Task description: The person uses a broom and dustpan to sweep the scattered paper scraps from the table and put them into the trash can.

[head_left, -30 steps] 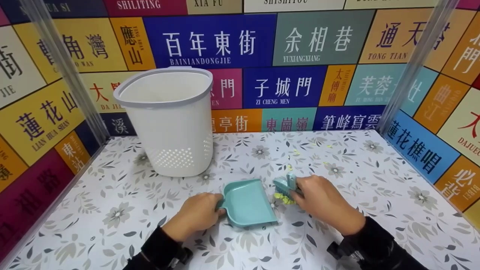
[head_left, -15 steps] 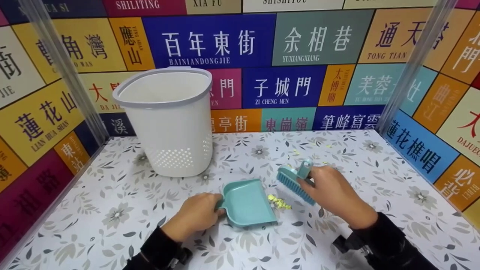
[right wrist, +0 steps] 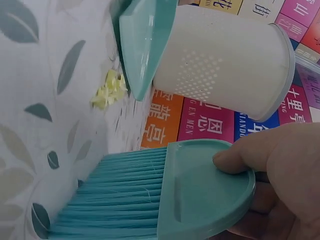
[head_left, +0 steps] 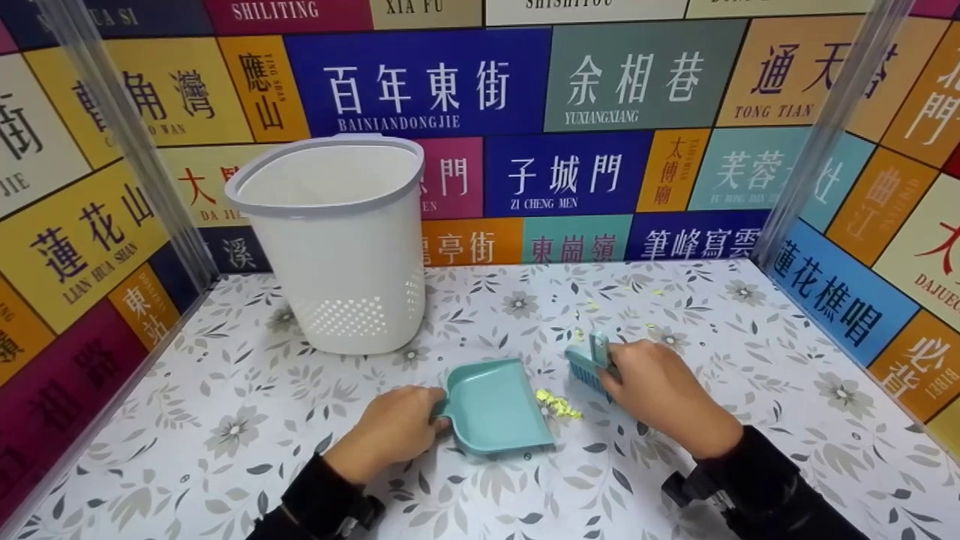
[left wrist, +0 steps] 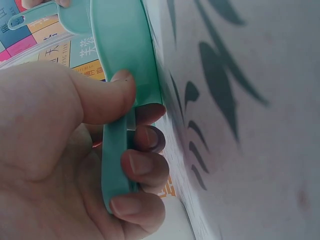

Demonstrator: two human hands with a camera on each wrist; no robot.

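My left hand (head_left: 397,426) grips the handle of a teal dustpan (head_left: 495,409), thumb on top and fingers curled beneath, as the left wrist view shows. The pan lies on the table with its lip facing right. Just off that lip sits a small heap of yellow scraps (head_left: 558,405). To the right of the heap, my right hand (head_left: 664,390) holds a teal hand brush (head_left: 589,367), its bristles pointing down. In the right wrist view the brush (right wrist: 205,187) is pinched under the thumb (right wrist: 235,155), with a gap between bristles and scraps (right wrist: 110,90).
A white bin (head_left: 341,255) with a grey rim stands at the back left, behind the dustpan. More tiny yellow bits (head_left: 592,305) are scattered toward the back right of the flowered tablecloth (head_left: 240,465). Sign-patterned panels (head_left: 420,82) wall in the back and both sides.
The brush swept near the heap, lifted away to the right showing its bristles, and now is lower and slightly nearer the scraps. The heap shifted left toward the dustpan; the left hand stayed put.
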